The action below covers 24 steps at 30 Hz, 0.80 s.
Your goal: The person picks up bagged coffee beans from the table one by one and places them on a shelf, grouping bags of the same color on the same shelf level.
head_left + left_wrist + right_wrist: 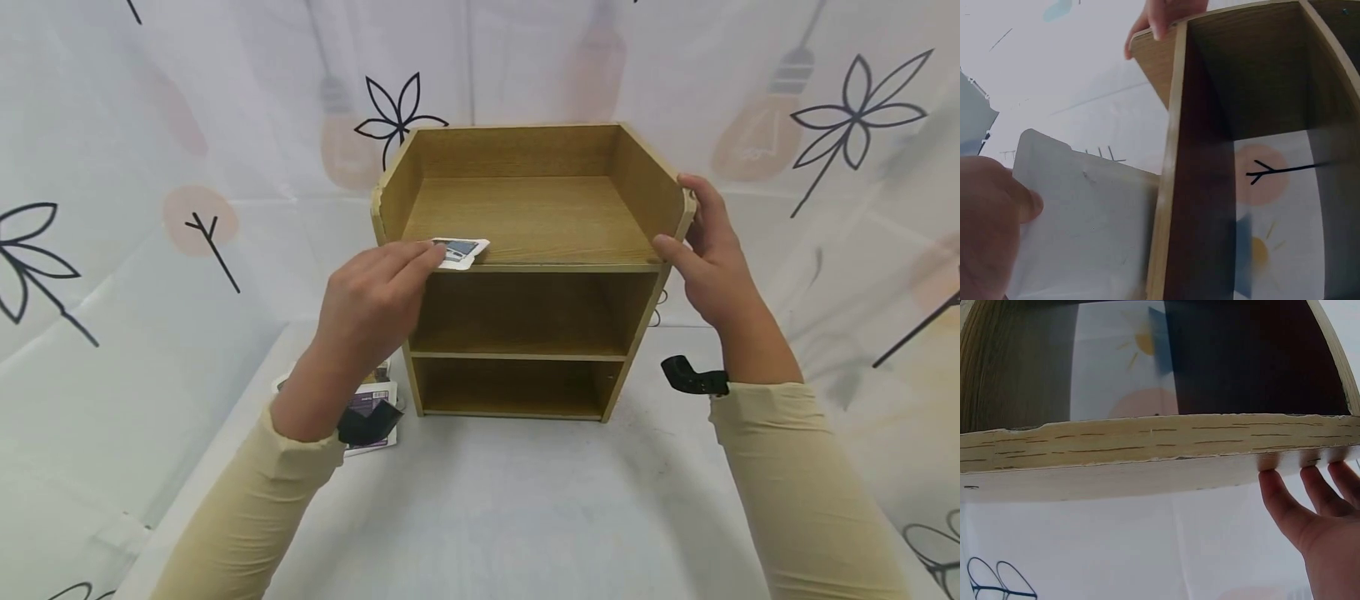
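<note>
A small wooden shelf unit (517, 221) with a walled top and two lower compartments stands in the middle of the head view. My left hand (378, 287) pinches a flat white packet (461, 252) with a bluish printed picture, at the left part of the top shelf's front edge. In the left wrist view the packet's plain white back (1088, 219) faces the camera, the thumb pressed along its side. My right hand (708, 250) grips the unit's upper right side panel, thumb on the inside; in the right wrist view its fingertips (1269, 478) press the outer face.
More printed packets (375, 408) lie on the white table (510, 508), left of the unit and partly behind my left forearm. A white curtain (247, 108) with leaf and bulb drawings hangs behind and at both sides. Black straps (693, 379) hang at the wrists.
</note>
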Each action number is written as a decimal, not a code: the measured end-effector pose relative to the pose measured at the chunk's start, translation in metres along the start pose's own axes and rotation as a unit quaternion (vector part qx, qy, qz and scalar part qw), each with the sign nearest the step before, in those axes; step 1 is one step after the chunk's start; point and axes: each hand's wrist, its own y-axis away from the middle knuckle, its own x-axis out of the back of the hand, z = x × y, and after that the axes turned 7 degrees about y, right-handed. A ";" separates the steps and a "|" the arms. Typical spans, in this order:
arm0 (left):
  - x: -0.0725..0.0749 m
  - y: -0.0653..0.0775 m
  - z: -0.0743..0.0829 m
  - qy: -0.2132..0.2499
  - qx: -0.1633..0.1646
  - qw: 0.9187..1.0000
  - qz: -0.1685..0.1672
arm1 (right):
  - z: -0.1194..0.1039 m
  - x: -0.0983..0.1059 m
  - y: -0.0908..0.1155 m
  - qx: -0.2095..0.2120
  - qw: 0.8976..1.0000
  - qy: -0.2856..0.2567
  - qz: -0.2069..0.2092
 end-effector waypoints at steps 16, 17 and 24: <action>-0.015 0.002 0.000 0.094 0.057 0.989 -0.093 | 0.001 -0.001 0.002 0.000 1.000 -0.011 0.004; -0.016 0.002 0.000 0.098 0.063 0.988 -0.098 | 0.001 -0.001 0.002 0.001 1.000 -0.012 0.003; -0.023 -0.001 -0.004 0.083 0.057 0.988 -0.118 | 0.003 -0.001 0.001 0.007 1.000 -0.007 0.004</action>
